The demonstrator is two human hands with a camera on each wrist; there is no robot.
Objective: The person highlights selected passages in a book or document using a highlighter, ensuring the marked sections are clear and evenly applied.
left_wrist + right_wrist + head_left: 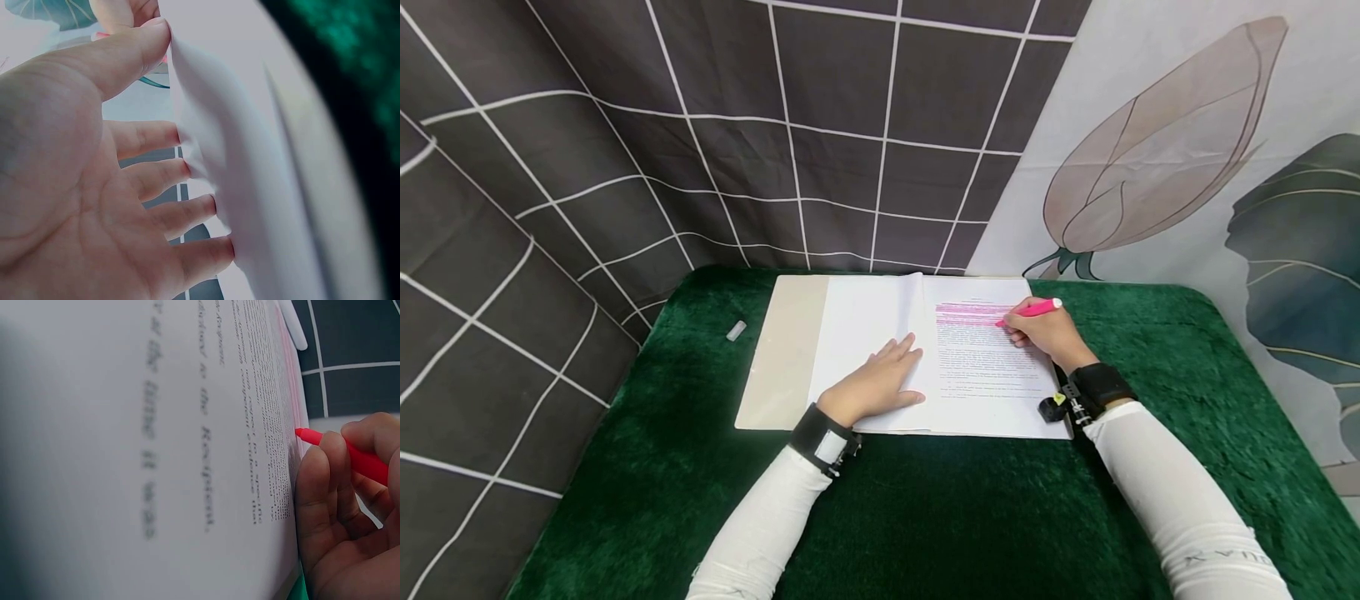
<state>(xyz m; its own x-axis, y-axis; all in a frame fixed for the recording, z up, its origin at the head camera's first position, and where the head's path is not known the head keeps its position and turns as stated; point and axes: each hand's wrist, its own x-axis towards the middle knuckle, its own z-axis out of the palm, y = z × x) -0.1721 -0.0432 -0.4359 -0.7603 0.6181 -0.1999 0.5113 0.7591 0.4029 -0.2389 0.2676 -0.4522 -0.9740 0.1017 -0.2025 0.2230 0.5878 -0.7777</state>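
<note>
My right hand (1047,331) pinches a pink highlighter (1037,308), its tip on the printed page (992,367) of an open folder. In the right wrist view the highlighter (369,464) tip touches the paper beside the small text. Pink bands cover the upper lines of print. On the blank left-hand sheet (865,308) rests my left hand (880,385), fingers spread and fairly straight. The left wrist view shows the fingertips of this hand (125,169) pressing against the white paper (225,125).
A small pale cap-like piece (736,331) lies left of the folder's beige cover (778,358). Green plush cloth (970,517) covers the table. A dark grid-patterned curtain (842,83) hangs behind and to the left; a floral-printed cloth (1157,150) hangs at the right.
</note>
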